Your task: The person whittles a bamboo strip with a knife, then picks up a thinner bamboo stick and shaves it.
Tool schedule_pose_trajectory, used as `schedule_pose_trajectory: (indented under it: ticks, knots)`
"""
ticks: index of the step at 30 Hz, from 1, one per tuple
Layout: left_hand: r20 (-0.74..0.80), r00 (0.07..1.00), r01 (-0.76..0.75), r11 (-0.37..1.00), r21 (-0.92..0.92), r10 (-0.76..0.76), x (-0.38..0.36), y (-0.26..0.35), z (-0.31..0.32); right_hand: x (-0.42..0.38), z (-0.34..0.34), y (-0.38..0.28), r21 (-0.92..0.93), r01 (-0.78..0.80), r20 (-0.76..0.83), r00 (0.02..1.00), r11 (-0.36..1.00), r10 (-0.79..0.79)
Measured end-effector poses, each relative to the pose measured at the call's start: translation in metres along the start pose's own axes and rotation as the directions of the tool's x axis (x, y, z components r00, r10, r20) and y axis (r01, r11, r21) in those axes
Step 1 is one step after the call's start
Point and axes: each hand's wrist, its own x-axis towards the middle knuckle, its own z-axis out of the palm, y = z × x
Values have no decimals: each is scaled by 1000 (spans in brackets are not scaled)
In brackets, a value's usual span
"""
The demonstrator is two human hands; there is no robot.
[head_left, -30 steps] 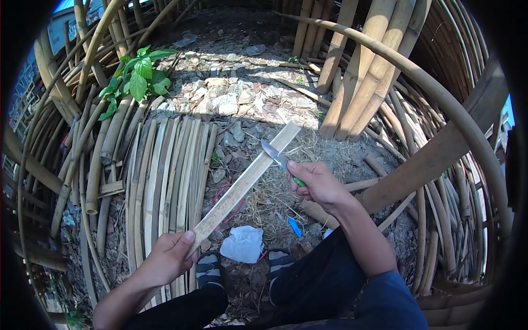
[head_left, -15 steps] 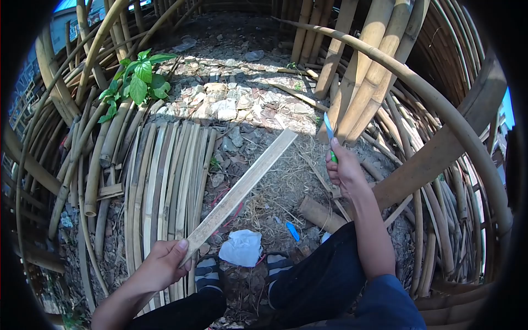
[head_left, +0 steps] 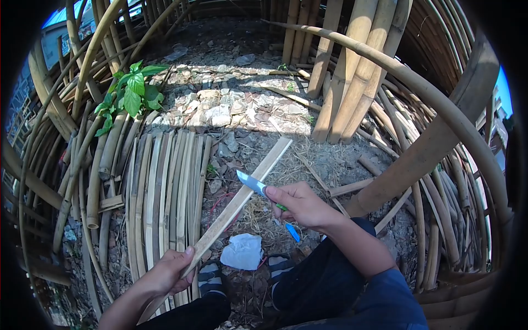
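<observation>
My left hand (head_left: 169,270) is closed round the lower part of a long, flat bamboo strip (head_left: 223,221), which slants up and away to the right. In my right hand (head_left: 302,204) is a knife (head_left: 251,181) with a silver blade and a green handle, mostly covered by my fingers. The blade lies across the strip in this view, about two thirds of the way up, its tip pointing left. Beside the left hand, many split bamboo strips (head_left: 165,192) lie side by side on the ground.
A white cloth or bag (head_left: 242,252) lies between my feet, with a blue piece (head_left: 293,232) to its right. Bamboo poles (head_left: 357,71) stand at the back right, and one curved pole (head_left: 407,71) arches across. A leafy green plant (head_left: 133,91) grows at the back left.
My right hand has swung left and down with the knife, bringing the blade from upright at the right to across the strip. The strip's lower end now extends behind my left hand.
</observation>
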Motion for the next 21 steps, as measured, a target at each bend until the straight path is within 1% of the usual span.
schedule_pose_trajectory:
  ticks: [2, 4, 5, 7, 8, 10, 11, 13, 14, 16, 17, 18, 20, 21]
  knots:
    - [19, 998, 58, 997, -44, -57, -1, 3, -1, 0, -7, -2, -12, -12, -31, 999, 1000, 11]
    - [16, 998, 56, 998, -36, -56, -1, 5, 0, 1, -15, -1, -32, -68, -36, 997, 997, 67]
    - [11, 999, 52, 998, -31, -52, -1, 6, 1, 5, -16, 2, -31, -67, -35, 997, 997, 66]
    - [13, 998, 55, 998, -41, -55, -2, 7, 1, 9, -18, 8, -52, -15, -174, 985, 999, 6]
    - [12, 999, 52, 998, -46, -52, -2, 8, 1, 9, -21, 4, -49, -14, -175, 985, 999, 5]
    - [2, 998, 61, 997, -36, -61, -2, 8, 1, 6, -27, -7, -119, -41, -212, 977, 992, 15]
    - [-8, 997, 77, 997, -28, -77, -3, 8, 0, 5, -26, -7, -116, -42, -213, 977, 992, 17]
    - [-6, 998, 64, 997, -33, -64, -1, 7, 0, 6, -27, -9, -60, -7, -244, 970, 998, -8]
    - [-4, 998, 58, 998, -38, -59, -2, 6, 0, 10, -29, -2, -60, -10, -243, 970, 998, -5]
    - [-8, 997, 70, 996, -49, -70, -3, 6, -1, 21, -37, 14, -89, 126, -229, 963, 988, -144]
    - [-14, 997, 78, 995, -60, -79, -3, 7, -2, 20, -49, 6, -47, 40, -395, 917, 998, -55]
    - [-13, 997, 76, 995, -59, -77, -8, 6, -1, 19, -69, -7, 7, -39, -543, 839, 999, 37]
    - [-6, 998, 60, 998, 24, -60, -25, 8, -2, 19, -130, 7, -8, -86, -685, 726, 996, 57]
    - [-35, 996, 86, 996, 6, -85, -26, 10, -3, 16, -128, 1, -21, -83, -683, 729, 996, 46]
